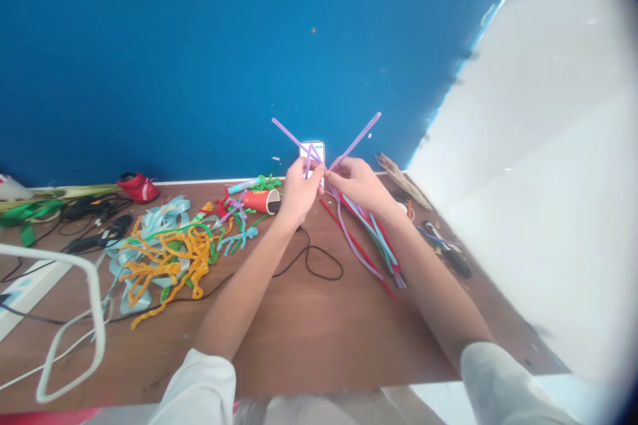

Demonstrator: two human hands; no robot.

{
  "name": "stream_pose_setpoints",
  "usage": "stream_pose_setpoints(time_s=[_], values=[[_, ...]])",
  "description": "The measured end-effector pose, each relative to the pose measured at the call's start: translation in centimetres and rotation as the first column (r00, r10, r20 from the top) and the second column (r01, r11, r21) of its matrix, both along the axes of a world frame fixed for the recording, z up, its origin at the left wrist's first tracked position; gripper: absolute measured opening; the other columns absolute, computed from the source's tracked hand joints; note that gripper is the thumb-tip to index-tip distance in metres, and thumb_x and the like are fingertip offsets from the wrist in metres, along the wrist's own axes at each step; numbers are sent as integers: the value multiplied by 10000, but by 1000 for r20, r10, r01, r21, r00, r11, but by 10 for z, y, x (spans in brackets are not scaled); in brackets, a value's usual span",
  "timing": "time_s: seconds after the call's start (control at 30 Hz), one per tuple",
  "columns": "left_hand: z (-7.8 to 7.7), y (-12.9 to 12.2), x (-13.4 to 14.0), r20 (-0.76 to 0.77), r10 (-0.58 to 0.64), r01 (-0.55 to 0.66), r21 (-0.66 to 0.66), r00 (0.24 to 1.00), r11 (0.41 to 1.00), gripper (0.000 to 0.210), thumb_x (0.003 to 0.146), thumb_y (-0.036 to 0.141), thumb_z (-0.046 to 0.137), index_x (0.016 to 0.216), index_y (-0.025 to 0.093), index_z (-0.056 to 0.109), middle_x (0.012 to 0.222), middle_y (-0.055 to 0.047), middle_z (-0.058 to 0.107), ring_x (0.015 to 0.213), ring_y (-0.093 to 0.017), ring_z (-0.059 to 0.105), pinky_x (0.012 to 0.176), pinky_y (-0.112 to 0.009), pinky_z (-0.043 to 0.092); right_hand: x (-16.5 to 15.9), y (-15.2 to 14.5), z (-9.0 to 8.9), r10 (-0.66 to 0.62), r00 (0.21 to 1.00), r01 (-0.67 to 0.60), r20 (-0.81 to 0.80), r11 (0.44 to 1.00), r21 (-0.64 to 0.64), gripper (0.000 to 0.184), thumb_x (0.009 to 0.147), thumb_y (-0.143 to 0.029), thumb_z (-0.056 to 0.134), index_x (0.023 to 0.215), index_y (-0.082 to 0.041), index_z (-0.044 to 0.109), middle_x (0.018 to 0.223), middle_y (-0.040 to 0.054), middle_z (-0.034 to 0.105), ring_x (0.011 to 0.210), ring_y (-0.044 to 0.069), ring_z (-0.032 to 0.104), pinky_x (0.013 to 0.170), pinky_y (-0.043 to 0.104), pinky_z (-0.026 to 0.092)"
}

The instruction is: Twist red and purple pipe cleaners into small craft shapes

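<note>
Both my hands meet above the far part of the table, pinching purple pipe cleaners [359, 136] at their middle. Two long ends stick up and outward, one to each side, and a short bent piece stands up by the left fingers. My left hand [304, 187] is closed on the stems from the left. From the right, my right hand [357, 180] is closed on them, its fingertips close to the left ones. A phone [313, 151] with a lit screen stands behind the hands, partly covered. Under my right forearm lies a bundle of red, purple and pale blue pipe cleaners [371, 229].
Orange twisted pipe cleaners [192, 255] and pale blue ribbon [132, 299] lie heaped at left. Near them are a red paper cup [259, 201], a black cable [323, 277] and a white power strip [30, 292]. A white tubular frame [97, 319] stands front left. Walls border the table's back and right.
</note>
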State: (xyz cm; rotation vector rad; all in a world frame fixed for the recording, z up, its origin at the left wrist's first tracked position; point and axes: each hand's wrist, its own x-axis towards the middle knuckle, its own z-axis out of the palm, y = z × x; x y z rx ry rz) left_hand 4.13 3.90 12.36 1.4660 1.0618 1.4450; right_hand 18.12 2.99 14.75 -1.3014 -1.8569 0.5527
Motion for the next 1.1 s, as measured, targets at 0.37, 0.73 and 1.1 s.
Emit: stream_pose_setpoints(time_s=[0.37,0.73,1.1], values=[[-1,-3,1,-404,227,-172,167,886,971,94,852,221,573,783,194,514,784,-24,633,670,-153,557,619,-247,385,-4,1,-7,-105,960,88,258,993,77,170,818,-283,550,676,-192,569,668,63,627,597,168,492,562,289,295],[3,3,-18,-657,89,47,186,749,981,72,910,243,502,893,208,563,795,-49,631,731,-208,557,644,-270,335,3,2,-4,144,989,-144,23,989,-36,125,815,-239,575,705,-191,610,640,23,598,618,161,525,593,291,364],[3,2,-15,-514,-151,188,21,844,982,200,906,203,465,717,209,532,604,7,569,539,-145,489,537,-247,298,14,5,0,156,978,-152,-137,988,39,144,826,-280,623,755,-160,656,686,34,640,645,158,559,627,306,420]])
